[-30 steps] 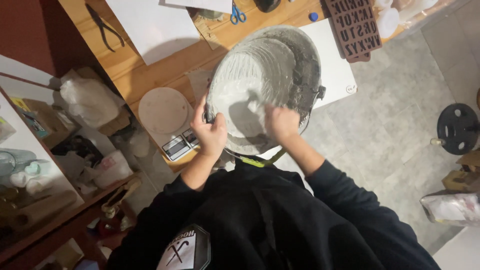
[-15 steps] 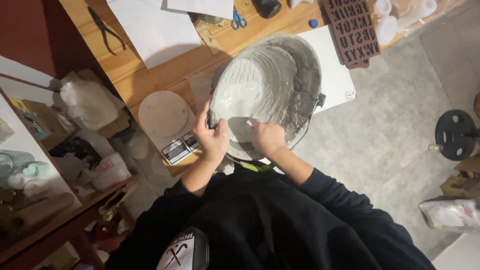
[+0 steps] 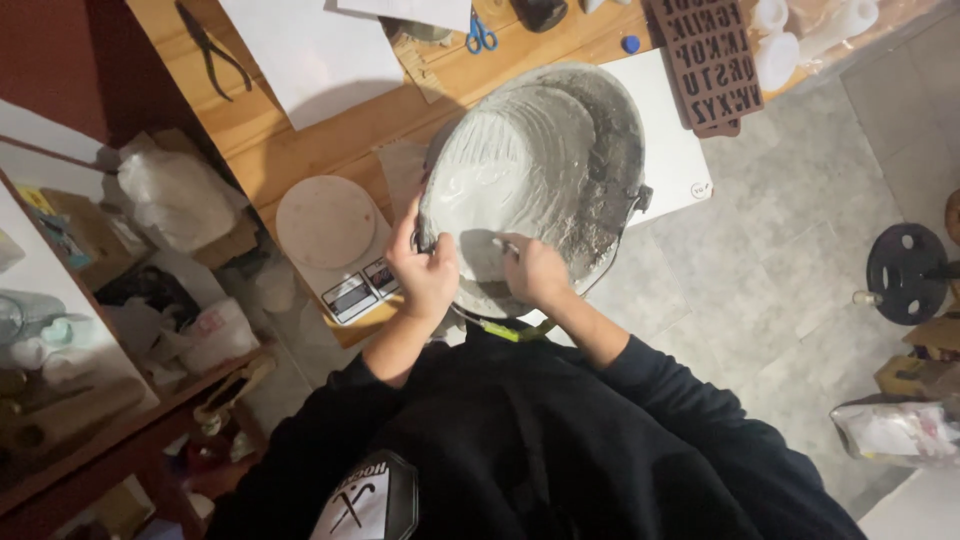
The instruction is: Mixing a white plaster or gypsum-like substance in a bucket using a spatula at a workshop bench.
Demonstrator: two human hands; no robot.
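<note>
Below, left hand clenched on bucket rim, right hand inside, gripping a small tool.

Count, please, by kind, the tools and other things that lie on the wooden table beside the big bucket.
Pliers: 1
Scissors: 1
Kitchen scale: 1
Brown letter mould: 1
White sheets or boards: 3
Blue cap: 1
Total: 8

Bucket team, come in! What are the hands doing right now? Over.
Left hand clamped on bucket rim. Right hand inside, gripping a small tool against the grey-white mix. Kitchen scale close beside left hand, not touching.
</note>
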